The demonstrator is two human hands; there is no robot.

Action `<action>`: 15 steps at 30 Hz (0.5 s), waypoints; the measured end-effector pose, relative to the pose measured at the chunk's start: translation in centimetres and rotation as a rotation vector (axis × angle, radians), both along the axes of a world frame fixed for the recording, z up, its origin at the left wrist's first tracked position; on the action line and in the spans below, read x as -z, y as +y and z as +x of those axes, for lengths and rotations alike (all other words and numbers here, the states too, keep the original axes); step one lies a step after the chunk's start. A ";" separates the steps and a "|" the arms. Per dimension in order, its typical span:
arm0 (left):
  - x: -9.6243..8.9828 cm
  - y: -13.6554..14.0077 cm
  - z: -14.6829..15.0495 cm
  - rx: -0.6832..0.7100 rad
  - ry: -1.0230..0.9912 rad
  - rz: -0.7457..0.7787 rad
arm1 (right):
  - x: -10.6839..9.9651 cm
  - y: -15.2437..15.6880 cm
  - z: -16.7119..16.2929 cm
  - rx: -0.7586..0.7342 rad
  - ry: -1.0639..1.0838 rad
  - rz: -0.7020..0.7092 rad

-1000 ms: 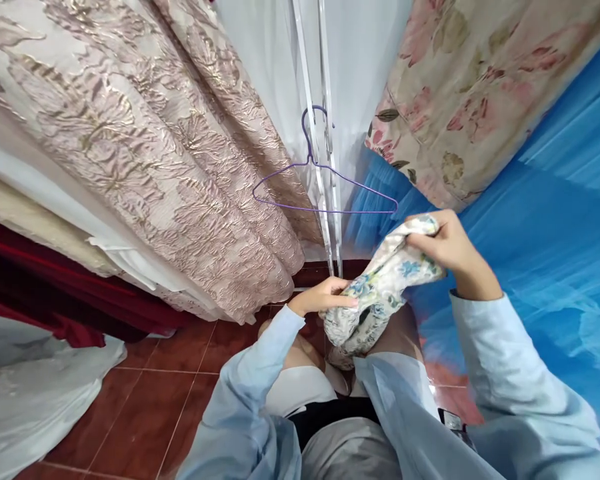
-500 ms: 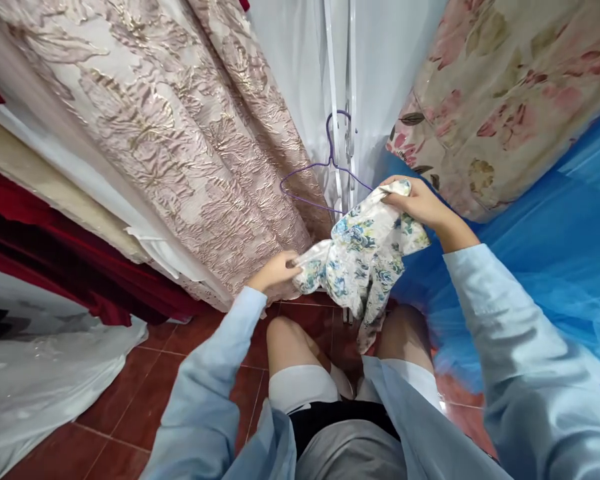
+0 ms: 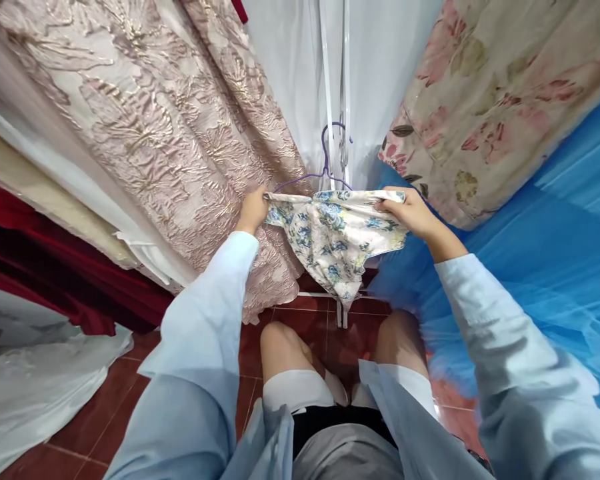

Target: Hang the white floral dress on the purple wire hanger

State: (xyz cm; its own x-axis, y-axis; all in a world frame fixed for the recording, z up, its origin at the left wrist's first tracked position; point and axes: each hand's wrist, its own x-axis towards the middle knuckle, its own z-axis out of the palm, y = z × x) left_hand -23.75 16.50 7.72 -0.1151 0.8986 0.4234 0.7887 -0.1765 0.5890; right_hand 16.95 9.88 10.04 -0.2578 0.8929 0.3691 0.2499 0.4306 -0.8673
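A white garment with blue and yellow flowers is stretched sideways between my two hands, its lower part hanging to a point. My left hand is closed on its left upper edge. The right upper corner is pinched in my right hand, thumb in front. Just behind the garment's top edge is a purple hanger, its hook upward; the garment hides the hanger's lower part. Whether the garment is on the hanger I cannot tell.
Pink and gold embossed fabric hangs at the left, with dark red cloth beyond it. White straps hang behind the hanger. At the right are floral fabric and blue tulle. Red floor tiles lie below.
My left hand has risen and moved left, pulling the garment's upper edge nearly level and taut. My right hand has dropped slightly. The garment now covers more of the hanger.
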 end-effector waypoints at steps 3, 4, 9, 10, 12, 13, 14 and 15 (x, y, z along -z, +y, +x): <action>-2.7 0.8 1.0 0.107 -0.110 0.131 | 0.1 0.1 0.3 0.032 0.053 -0.036; -3.5 0.9 1.7 0.176 -0.160 0.159 | 0.1 0.2 0.4 0.050 0.065 -0.051; -5.3 0.0 5.4 0.467 -0.254 0.088 | 0.3 0.4 1.1 0.133 -0.024 -0.041; -5.1 -0.5 5.8 0.489 -0.217 0.044 | 0.4 0.4 1.0 0.188 -0.072 -0.005; -4.5 -1.5 6.3 0.487 -0.127 -0.009 | 0.7 0.4 0.8 0.349 -0.176 0.041; -4.1 -2.0 6.4 0.470 -0.092 -0.009 | 0.8 0.3 0.6 0.428 -0.221 0.045; -3.8 -2.5 6.5 0.450 -0.072 0.011 | 0.8 0.3 0.4 0.488 -0.253 0.043; -3.6 -3.0 6.5 0.429 -0.064 0.044 | 0.7 0.2 0.2 0.519 -0.269 0.050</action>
State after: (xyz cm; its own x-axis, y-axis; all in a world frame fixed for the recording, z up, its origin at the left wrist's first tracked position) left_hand -17.25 13.51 11.35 0.2371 0.8519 0.4669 0.6005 -0.5063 0.6189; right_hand 17.18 10.10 9.38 0.1183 0.9106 0.3960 0.6474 0.2317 -0.7261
